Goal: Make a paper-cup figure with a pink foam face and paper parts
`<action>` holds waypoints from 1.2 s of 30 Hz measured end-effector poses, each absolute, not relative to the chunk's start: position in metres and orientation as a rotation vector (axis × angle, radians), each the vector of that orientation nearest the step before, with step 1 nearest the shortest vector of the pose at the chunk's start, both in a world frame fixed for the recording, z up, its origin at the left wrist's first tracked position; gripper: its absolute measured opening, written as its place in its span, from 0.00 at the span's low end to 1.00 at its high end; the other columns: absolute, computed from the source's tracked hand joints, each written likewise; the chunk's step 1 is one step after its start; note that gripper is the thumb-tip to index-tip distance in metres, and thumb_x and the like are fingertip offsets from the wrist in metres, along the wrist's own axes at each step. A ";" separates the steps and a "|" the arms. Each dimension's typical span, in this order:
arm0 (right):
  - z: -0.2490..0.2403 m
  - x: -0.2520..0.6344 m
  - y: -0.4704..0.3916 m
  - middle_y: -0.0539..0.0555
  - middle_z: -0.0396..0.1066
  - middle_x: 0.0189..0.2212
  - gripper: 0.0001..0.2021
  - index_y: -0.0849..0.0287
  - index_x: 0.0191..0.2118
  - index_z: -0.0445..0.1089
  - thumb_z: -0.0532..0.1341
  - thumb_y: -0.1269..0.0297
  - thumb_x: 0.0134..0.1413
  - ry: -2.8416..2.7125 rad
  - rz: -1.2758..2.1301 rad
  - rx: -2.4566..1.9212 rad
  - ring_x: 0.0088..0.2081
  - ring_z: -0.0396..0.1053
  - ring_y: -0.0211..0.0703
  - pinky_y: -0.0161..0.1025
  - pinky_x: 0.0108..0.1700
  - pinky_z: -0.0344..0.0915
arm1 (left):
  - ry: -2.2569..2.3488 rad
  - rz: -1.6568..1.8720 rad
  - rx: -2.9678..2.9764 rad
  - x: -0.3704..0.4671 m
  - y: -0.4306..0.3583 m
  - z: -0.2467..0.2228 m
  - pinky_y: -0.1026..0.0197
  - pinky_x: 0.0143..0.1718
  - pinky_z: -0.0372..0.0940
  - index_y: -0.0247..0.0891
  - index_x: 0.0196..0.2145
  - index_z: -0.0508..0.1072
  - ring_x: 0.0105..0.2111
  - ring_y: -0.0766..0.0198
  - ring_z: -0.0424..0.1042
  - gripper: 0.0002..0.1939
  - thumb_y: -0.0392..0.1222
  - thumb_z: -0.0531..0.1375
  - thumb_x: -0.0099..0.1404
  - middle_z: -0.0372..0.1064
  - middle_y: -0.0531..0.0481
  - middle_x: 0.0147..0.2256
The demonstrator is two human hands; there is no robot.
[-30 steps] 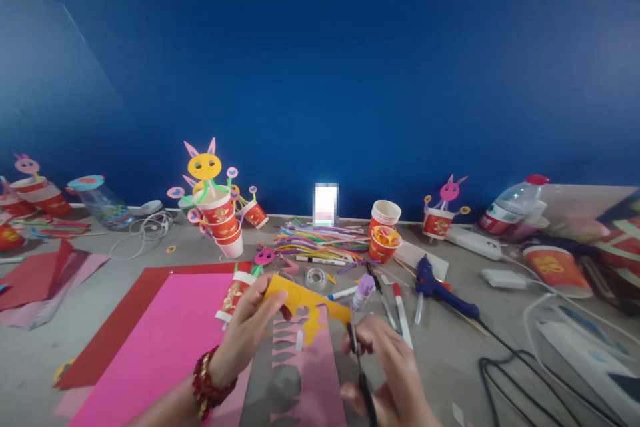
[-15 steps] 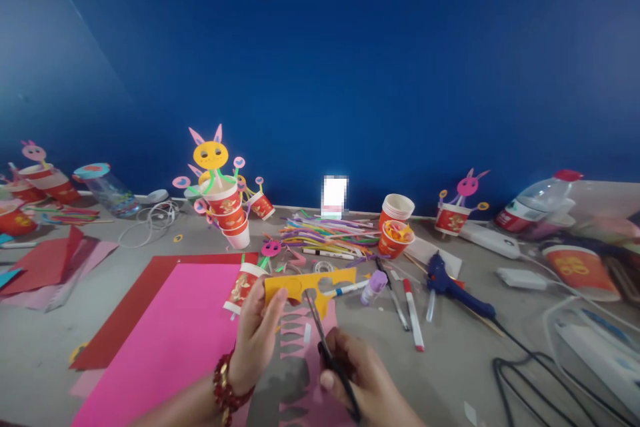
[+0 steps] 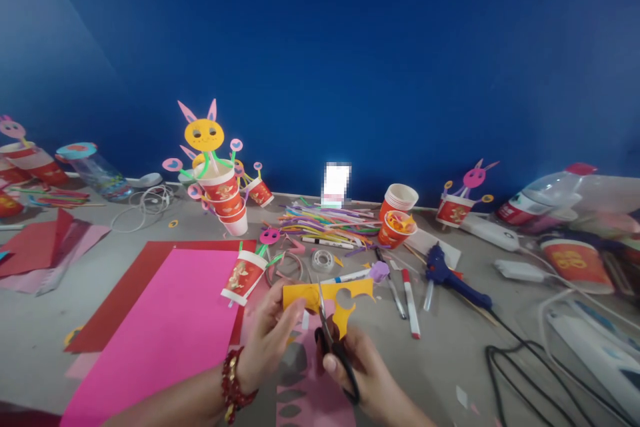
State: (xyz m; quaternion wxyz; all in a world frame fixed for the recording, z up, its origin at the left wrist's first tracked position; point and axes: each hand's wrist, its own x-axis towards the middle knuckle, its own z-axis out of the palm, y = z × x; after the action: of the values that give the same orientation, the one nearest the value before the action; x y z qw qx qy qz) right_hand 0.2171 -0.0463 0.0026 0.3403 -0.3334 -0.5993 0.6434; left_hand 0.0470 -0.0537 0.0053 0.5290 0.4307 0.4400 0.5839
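My left hand (image 3: 273,330), with a red beaded bracelet on its wrist, pinches the left end of a yellow paper piece (image 3: 360,288) that has rounded cut-outs. Black-handled scissors (image 3: 345,363) are in my right hand (image 3: 367,367), fingers round the handles. Their blades cross the yellow paper near its middle, just right of my left fingers. Beneath my hands lies a pink paper sheet (image 3: 313,397) with a row of leaf-shaped holes. A bright pink sheet (image 3: 165,327) rests on a red sheet (image 3: 115,307) to the left. Close behind my left hand leans a red paper cup figure (image 3: 245,275).
Pipe cleaners (image 3: 327,223) lie along the back beside stacked paper cups (image 3: 397,199). A blue glue gun (image 3: 453,280) with a black cord lies right, near a red-capped marker (image 3: 411,303). A tall cup figure (image 3: 220,190) stands back left; a clear tape roll (image 3: 323,260) sits centrally.
Both hands, the yellow paper and the scissors have shifted right. The scissor blades now stand more upright and cross the paper further in. The camera view has moved slightly.
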 end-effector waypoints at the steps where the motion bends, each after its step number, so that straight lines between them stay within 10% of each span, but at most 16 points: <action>1: 0.002 0.217 -0.047 0.48 0.57 0.25 0.26 0.58 0.32 0.64 0.61 0.36 0.49 -1.548 1.676 -0.874 0.26 0.52 0.38 0.34 0.29 0.54 | 1.052 1.391 1.032 0.047 -0.054 0.005 0.58 0.41 0.68 0.38 0.40 0.73 0.36 0.59 0.73 0.11 0.48 0.60 0.66 0.73 0.47 0.35; 36: 0.002 0.215 -0.047 0.47 0.52 0.24 0.26 0.59 0.31 0.62 0.61 0.37 0.50 -1.544 1.620 -0.856 0.25 0.48 0.36 0.33 0.28 0.55 | 1.133 1.409 0.975 0.050 -0.056 -0.003 0.61 0.39 0.67 0.38 0.40 0.74 0.34 0.60 0.71 0.13 0.50 0.62 0.64 0.73 0.47 0.34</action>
State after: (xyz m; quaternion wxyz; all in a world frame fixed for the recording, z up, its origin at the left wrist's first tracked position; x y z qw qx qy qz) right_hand 0.2145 -0.0465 0.0016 0.3642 -0.3326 -0.6001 0.6298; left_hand 0.0501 -0.0557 -0.0034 0.5175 0.4061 0.4720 0.5870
